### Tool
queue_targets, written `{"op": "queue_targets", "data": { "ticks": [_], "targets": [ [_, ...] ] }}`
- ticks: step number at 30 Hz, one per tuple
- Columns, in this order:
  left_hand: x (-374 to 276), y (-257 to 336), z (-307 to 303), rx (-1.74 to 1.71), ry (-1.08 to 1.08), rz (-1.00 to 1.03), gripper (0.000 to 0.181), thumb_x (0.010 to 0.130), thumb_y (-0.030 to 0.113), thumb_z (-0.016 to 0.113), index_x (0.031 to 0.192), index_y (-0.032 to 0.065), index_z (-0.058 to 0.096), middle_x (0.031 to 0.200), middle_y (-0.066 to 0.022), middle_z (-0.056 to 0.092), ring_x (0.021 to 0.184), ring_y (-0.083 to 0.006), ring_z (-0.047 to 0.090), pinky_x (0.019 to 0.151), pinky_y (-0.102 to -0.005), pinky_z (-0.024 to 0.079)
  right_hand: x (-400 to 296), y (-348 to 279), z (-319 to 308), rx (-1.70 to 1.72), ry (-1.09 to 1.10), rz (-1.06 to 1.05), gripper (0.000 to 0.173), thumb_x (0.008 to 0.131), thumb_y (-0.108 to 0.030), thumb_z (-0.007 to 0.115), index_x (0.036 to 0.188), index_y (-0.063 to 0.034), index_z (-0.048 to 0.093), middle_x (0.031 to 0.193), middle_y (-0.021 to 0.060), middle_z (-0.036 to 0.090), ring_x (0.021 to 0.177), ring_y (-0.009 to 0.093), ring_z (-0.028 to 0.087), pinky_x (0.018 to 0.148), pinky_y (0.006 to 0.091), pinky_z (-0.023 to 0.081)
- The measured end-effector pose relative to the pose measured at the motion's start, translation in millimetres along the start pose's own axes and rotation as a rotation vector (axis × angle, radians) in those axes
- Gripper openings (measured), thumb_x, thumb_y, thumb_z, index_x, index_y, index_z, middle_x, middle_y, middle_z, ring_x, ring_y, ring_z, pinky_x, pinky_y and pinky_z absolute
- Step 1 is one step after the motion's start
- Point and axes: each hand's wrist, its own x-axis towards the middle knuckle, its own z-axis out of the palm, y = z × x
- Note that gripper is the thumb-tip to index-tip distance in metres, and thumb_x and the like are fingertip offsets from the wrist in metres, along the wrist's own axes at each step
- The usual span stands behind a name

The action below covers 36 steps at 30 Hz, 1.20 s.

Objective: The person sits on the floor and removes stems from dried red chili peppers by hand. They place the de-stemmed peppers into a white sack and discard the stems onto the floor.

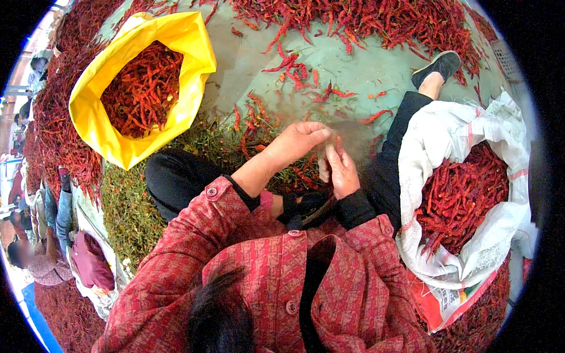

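In the middle of the head view, my left hand (pixel 304 137) has its thumb and fingers brought together; whether anything is pinched there is too blurred to tell. Just below and to the right, my right hand (pixel 343 172) holds a red chili pepper (pixel 339 143) upright between thumb and fingers. The two hands are close together above loose chilies (pixel 304 174) and stems. To the left stands a yellow sack (pixel 194 88), mouth spread, with red chilies (pixel 141 88) inside. A white woven sack (pixel 410 176) of darker red chilies (pixel 463 203) is at my right.
A large chili heap (pixel 366 17) lies beyond the pale green sheet (pixel 229 57), with another heap (pixel 57 119) at far left. Stems and debris (pixel 128 212) spread beside my bent left knee (pixel 176 181). My outstretched right leg ends in a dark shoe (pixel 441 66). Other people sit at far left.
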Motion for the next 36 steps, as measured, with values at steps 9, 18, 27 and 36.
{"op": "queue_targets", "data": {
  "ticks": [9, 18, 27, 36],
  "targets": [
    [34.9, -31.9, -17.9, 0.373, 0.227, 0.157, 0.026, 0.081, 0.023, 0.043, 0.079, 0.0001, 0.054, 0.078, -0.0163, 0.057, 0.076, -0.0332, 0.054, 0.064, -0.0404, 0.042, -1.1, -18.6, 5.3, -0.079, -0.087, -0.215, 0.013, 0.087, -0.016, 0.043, 0.083, -0.006, 0.051, 0.057, -0.0051, 0.038, 0.051, 0.004, 0.034, 0.046, 0.0185, 0.03],
    [126.3, -55.9, -30.1, 1.362, 0.328, 0.029, 0.024, 0.076, 0.024, 0.054, 0.092, 0.0072, 0.052, 0.087, -0.0139, 0.056, 0.081, -0.032, 0.055, 0.066, -0.0396, 0.046, 32.8, 15.3, -61.5, 0.325, 0.38, -0.1, 0.016, 0.081, -0.019, 0.056, 0.085, -0.0043, 0.051, 0.063, 0.0, 0.045, 0.052, 0.01, 0.043, 0.048, 0.0237, 0.036],
    [99.6, -36.1, -16.0, 1.176, -0.198, 0.318, 0.024, 0.079, 0.029, 0.05, 0.09, 0.0081, 0.055, 0.088, -0.0138, 0.057, 0.08, -0.0317, 0.055, 0.067, -0.0409, 0.045, 46.3, 1.7, -64.9, 0.31, 0.591, -0.269, 0.015, 0.081, -0.018, 0.055, 0.085, -0.0034, 0.052, 0.058, -0.0006, 0.044, 0.052, 0.009, 0.041, 0.048, 0.0231, 0.034],
    [154.0, -38.7, -14.3, 1.285, 0.201, 0.248, 0.018, 0.079, 0.024, 0.048, 0.086, 0.0075, 0.051, 0.077, -0.0155, 0.057, 0.072, -0.0335, 0.056, 0.06, -0.0429, 0.045, 43.6, 14.7, -78.1, 0.327, 0.538, -0.18, 0.017, 0.08, -0.019, 0.055, 0.084, -0.0027, 0.053, 0.064, -0.0002, 0.047, 0.054, 0.009, 0.043, 0.052, 0.0238, 0.034]
  ]
}}
